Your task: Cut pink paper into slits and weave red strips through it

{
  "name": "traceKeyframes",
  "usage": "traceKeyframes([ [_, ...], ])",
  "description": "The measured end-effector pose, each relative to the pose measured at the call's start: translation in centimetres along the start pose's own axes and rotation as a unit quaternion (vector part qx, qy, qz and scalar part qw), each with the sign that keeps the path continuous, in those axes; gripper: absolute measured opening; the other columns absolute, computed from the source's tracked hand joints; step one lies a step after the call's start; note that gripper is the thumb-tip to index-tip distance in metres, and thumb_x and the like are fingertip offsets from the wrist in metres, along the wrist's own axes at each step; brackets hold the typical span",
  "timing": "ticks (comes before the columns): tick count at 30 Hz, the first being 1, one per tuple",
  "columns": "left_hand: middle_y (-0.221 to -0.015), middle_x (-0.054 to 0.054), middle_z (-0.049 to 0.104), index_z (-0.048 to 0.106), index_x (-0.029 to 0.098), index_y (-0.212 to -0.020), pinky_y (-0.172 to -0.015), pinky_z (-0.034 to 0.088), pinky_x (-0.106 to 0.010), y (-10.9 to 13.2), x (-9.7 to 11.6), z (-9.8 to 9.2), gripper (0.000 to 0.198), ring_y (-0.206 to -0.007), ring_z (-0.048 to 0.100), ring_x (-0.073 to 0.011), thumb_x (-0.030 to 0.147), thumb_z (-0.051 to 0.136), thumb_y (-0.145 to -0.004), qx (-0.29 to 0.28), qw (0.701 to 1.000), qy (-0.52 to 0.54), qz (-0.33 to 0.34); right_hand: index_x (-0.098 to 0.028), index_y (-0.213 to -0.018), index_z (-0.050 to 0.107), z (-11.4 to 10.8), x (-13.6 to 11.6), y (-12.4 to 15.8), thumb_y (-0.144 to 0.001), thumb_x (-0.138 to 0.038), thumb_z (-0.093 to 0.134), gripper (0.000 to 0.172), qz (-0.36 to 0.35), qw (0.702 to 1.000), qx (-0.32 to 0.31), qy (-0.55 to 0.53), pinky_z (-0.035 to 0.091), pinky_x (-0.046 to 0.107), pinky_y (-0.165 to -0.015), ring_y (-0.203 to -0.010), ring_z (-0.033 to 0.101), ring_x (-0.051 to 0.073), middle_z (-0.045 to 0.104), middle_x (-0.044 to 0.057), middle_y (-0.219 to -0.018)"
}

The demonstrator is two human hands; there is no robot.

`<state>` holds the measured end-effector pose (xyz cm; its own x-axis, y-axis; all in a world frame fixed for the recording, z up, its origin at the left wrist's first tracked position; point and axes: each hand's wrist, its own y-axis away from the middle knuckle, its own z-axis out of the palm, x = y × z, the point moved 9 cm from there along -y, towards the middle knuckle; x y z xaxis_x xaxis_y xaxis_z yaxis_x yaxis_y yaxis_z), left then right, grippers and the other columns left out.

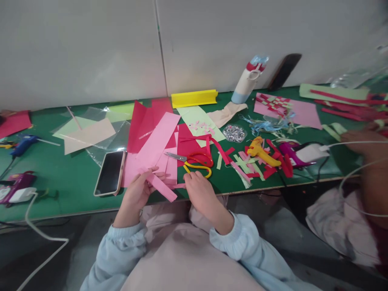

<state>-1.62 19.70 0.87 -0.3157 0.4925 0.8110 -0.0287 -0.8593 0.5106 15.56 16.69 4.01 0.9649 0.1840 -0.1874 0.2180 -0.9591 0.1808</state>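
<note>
My left hand point(140, 188) grips a folded pink paper strip point(162, 187) over the table's front edge. The strip slants down to the right, and its lower end looks layered. To its right, my right hand point(198, 186) has its fingers closed on a narrow pink piece of paper point(178, 186) that runs toward the strip; whether the two are joined is hidden. Just beyond my right hand lie scissors point(198, 159) with red and yellow handles, their blades pointing left. Under and behind my hands are pink paper sheets point(159, 137) and red paper point(137, 123).
A phone point(110, 173) lies left of my hands. To the right are paper scraps point(242, 165), a yellow glue gun point(262, 152), a bag of googly eyes point(234, 133) and a bottle point(248, 83). A co-worker's hand point(362, 141) is at far right. A wall point(91, 52) stands behind the table.
</note>
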Motion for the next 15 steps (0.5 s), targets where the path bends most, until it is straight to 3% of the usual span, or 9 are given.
traceKeyframes([
  [15,-0.085,-0.013,0.079,0.064,0.011,-0.107,-0.063,0.059,-0.027,-0.06,-0.14,0.55,0.023,-0.086,0.077,-0.0252,0.018,0.051,-0.089,-0.020,1.000,-0.003,0.004,-0.013,-0.099,0.063,0.85,-0.09,0.82,-0.096,-0.007,0.043,0.021,0.002,1.000,0.020,-0.002,0.049,0.036,-0.083,-0.100,0.056,0.028,0.063,0.016,-0.103],
])
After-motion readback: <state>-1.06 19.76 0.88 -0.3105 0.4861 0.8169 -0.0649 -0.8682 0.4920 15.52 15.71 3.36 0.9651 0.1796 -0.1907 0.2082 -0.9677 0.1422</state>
